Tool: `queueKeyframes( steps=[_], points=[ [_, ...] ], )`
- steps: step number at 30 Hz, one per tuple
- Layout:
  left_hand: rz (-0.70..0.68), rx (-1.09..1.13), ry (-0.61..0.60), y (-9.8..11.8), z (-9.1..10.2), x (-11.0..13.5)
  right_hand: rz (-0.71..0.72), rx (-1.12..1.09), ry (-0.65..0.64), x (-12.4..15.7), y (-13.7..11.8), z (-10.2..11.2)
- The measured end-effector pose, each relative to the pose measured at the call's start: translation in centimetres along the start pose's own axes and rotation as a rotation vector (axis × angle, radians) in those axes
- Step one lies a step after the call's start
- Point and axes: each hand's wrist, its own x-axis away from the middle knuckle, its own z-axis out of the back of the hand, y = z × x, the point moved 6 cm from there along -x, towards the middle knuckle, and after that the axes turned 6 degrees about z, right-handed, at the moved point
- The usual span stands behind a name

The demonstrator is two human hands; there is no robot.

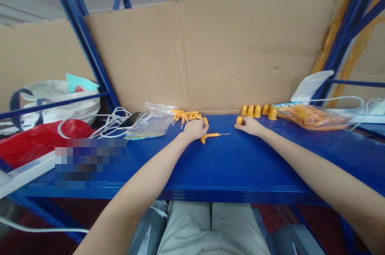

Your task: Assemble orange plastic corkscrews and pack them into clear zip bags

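Orange cup and corkscrew
The cup is grasped by the right hand; the grip of the left hand, beside the corkscrew, cannot be determined.

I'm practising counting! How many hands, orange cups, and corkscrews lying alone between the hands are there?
Hands: 2 (left hand, right hand)
Cups: at least 6 (1 in the right hand, 5 or more standing; some overlap)
Corkscrew lying alone: 1
Total: at least 9
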Motion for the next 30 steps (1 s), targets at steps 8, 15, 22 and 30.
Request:
queueKeyframes(
  steps=[8,15,22,30],
  points=[
    [-0.196,0.045,-0.238,0.5,-0.1,0.8,0.17,0.142,-0.051,0.5,-2.8,1.6],
    [-0.039,0.107,0.005,-0.1,-0.4,0.0,0.187,0.195,-0.074,1.0,-3.1,2.7],
    [-0.003,0.123,0.062,-0.4,-0.6,-0.1,0.158,0.211,-0.071,1.2,-3.8,2.7],
    [-0.01,0.116,0.064,-0.2,-0.6,-0.1,0.113,0.183,-0.094,1.4,-4.3,2.7]
  ],
)
